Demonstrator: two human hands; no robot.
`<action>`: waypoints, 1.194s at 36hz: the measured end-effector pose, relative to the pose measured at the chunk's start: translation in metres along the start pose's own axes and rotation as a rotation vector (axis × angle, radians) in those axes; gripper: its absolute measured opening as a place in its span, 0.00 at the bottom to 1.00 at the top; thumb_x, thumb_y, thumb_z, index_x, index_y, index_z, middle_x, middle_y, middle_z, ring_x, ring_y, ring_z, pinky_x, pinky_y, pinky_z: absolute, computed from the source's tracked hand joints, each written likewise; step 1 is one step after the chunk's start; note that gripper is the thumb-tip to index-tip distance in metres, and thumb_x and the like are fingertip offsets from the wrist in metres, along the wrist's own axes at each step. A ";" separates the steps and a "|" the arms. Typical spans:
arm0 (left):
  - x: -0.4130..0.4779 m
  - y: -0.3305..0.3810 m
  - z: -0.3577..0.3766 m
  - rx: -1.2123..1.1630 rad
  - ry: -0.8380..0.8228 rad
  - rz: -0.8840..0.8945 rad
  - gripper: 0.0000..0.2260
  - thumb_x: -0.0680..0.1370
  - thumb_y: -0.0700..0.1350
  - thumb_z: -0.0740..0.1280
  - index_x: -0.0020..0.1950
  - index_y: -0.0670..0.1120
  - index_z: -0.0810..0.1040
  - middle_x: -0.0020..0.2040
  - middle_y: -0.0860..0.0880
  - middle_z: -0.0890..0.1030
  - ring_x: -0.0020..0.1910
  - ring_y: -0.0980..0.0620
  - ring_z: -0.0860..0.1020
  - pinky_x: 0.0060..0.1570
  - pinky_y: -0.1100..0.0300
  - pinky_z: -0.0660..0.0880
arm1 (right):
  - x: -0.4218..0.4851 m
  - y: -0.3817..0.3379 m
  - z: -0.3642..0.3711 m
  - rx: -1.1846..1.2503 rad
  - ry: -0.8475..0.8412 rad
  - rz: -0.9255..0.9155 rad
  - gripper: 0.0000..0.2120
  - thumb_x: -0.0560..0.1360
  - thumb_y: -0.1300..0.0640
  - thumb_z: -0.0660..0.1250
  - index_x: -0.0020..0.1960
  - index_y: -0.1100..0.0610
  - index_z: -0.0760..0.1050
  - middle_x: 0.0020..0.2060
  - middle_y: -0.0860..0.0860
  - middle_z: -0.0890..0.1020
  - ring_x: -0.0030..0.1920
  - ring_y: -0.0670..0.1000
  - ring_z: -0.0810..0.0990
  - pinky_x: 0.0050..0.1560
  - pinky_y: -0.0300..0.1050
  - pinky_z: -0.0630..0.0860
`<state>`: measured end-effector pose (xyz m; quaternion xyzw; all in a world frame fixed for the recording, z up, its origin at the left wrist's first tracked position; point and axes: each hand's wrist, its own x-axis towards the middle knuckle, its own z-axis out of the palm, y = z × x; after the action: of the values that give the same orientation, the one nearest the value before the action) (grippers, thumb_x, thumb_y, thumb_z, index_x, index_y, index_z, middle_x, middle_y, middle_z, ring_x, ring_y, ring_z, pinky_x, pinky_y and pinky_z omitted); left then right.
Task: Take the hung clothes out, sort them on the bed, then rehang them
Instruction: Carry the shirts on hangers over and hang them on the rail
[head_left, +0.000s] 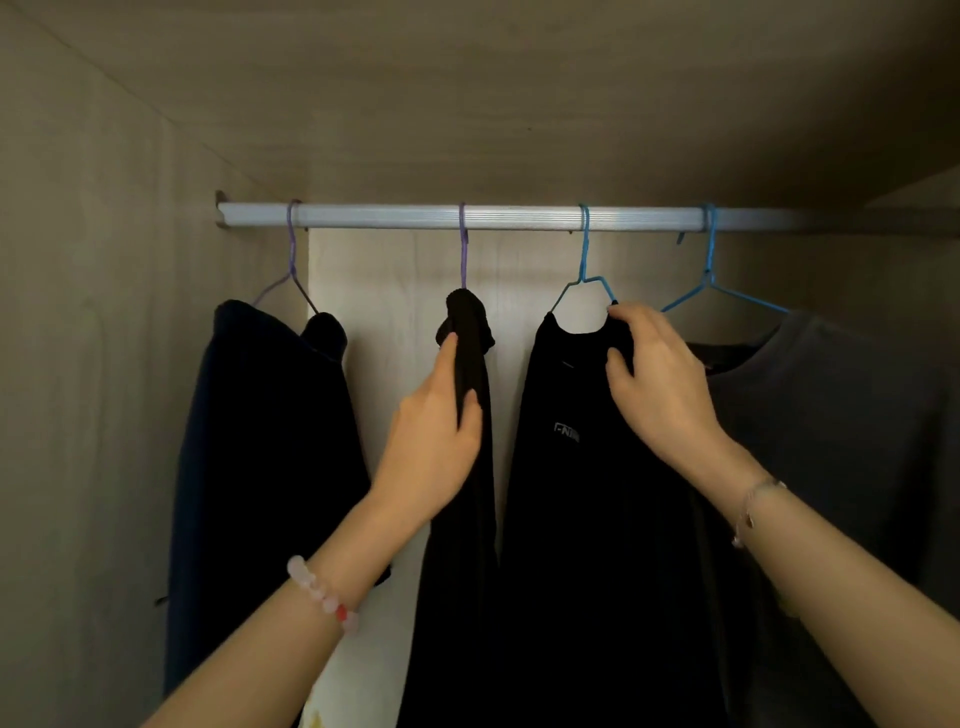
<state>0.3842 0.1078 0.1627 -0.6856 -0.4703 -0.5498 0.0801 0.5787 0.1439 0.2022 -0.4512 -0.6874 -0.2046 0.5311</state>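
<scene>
I'm gripping narrow black garment (470, 317) with left hand (436, 441), fingers curled round it below purple hanger (463, 249) on rail (519, 215). Right hand (654, 379) pinching shoulder of black logo tee (571, 467) on blue hanger (584, 260). Best moving grip to hooks and lifting off rail. Tugging fabric probably slips tee off.

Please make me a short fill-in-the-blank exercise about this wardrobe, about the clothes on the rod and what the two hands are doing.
1. The left hand grips the bunched black garment on the second hanger from the left, which is coloured ____.
2. The right hand holds the collar of the logo shirt on the third hanger, coloured ____.
3. The grey T-shirt hangs furthest to the ____.
Missing words: purple; blue; right.
</scene>
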 end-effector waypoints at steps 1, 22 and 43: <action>-0.002 -0.001 0.001 -0.002 -0.004 0.000 0.28 0.81 0.41 0.58 0.79 0.49 0.51 0.48 0.48 0.76 0.42 0.49 0.77 0.42 0.58 0.74 | -0.003 -0.002 0.001 0.025 0.001 -0.006 0.21 0.77 0.64 0.59 0.69 0.58 0.66 0.68 0.51 0.70 0.66 0.52 0.70 0.62 0.45 0.67; 0.031 -0.002 -0.074 -0.201 0.183 -0.047 0.16 0.79 0.51 0.61 0.64 0.49 0.75 0.63 0.51 0.79 0.62 0.53 0.76 0.62 0.60 0.70 | -0.004 -0.070 -0.020 0.140 0.071 -0.017 0.21 0.76 0.58 0.62 0.69 0.54 0.66 0.66 0.49 0.72 0.62 0.49 0.72 0.61 0.40 0.65; 0.056 -0.123 -0.143 0.206 0.192 -0.314 0.14 0.83 0.40 0.53 0.64 0.37 0.71 0.58 0.33 0.78 0.56 0.35 0.77 0.50 0.53 0.71 | 0.041 -0.181 0.100 0.650 -0.529 0.615 0.10 0.77 0.63 0.56 0.50 0.54 0.56 0.35 0.50 0.61 0.33 0.47 0.63 0.29 0.40 0.59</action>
<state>0.1945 0.1165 0.2136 -0.5366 -0.6154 -0.5673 0.1076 0.3710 0.1445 0.2400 -0.4805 -0.6618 0.3060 0.4873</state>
